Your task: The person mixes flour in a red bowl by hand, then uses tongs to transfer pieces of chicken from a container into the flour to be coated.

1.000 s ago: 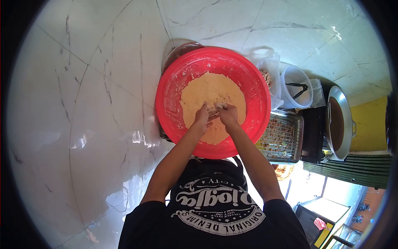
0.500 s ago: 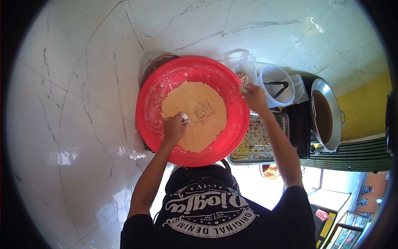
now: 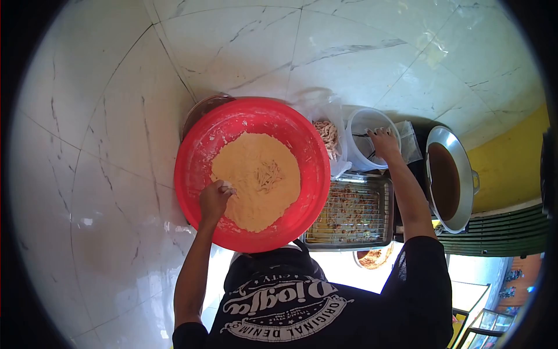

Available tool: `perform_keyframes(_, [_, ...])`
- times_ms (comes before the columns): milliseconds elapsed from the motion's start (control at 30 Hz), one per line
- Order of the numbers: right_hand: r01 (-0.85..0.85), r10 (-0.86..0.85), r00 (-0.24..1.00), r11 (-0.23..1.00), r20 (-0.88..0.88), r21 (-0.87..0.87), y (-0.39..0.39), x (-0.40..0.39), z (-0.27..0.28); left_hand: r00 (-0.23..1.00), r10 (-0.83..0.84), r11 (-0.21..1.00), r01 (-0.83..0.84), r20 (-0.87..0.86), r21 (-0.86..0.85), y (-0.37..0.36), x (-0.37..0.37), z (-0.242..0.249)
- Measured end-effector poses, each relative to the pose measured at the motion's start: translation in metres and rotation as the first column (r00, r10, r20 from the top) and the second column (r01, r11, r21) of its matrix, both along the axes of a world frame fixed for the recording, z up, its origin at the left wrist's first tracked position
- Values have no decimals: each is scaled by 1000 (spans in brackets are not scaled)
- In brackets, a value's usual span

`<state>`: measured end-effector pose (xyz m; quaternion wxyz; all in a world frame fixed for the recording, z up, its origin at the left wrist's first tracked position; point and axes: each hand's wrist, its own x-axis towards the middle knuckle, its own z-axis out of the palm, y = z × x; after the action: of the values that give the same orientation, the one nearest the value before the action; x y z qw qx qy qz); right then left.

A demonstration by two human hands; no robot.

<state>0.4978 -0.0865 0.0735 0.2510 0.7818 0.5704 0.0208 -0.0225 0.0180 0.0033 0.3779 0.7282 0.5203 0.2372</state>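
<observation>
My left hand [image 3: 215,200] is closed over the left side of a large red basin [image 3: 314,139], its fingertips coated white. Whatever those fingers hold cannot be made out. Pale yellow flour [image 3: 253,203] fills much of the basin, with a small heap of pale strips [image 3: 267,175] near its middle. To the right, my right hand [image 3: 385,144] reaches into a white bucket [image 3: 397,131]. Its fingers curl over black tongs [image 3: 372,155] lying in there, partly hiding them. Between basin and bucket, a clear plastic bag [image 3: 337,110] contains more pale strips [image 3: 326,136].
A metal tray with a wire rack [image 3: 349,218] holds crumbs below the bucket. Farther right stands a wide metal pan [image 3: 450,174] of brown liquid. A metal rim [image 3: 200,113] shows behind the basin, against the marbled tile wall [image 3: 244,52].
My right hand has gone from the basin's right rim to the tongs in the bucket. My left hand stays over the flour, and the whole view has shifted slightly.
</observation>
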Motion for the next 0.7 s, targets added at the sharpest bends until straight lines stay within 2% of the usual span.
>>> perform_keyframes(100, [-53,51,998,998,36,43,-1,8,-15,996,71,996,-67,58,-67,-3,4,3])
perform_keyframes(167, [-47,46,998,999,40,24,1,11,-12,994,33,999,-34,108,5,-5,9,8])
perform_keyframes(267, [52,-53,998,997,-17,-60,0,10,9,995,-35,999,33,89,30,-1,13,-1])
perform_keyframes(400, [104,-105,994,991,-3,-88,-4,4,53,991,-104,994,105,80,-6,8,21,5])
perform_keyframes(467, [183,-187,982,979,-31,-92,-6,3,71,979,-193,981,193,-70,-18,15,25,11])
perform_keyframes(500, [191,-195,980,977,-33,-90,-9,2,76,977,-201,980,200,-72,-16,16,26,10])
perform_keyframes(567, [208,-208,977,978,-55,1,-16,2,88,973,-177,984,180,148,-4,20,33,8])
perform_keyframes(700, [274,-272,956,962,-109,7,-25,-19,106,958,-254,967,254,134,14,30,35,11])
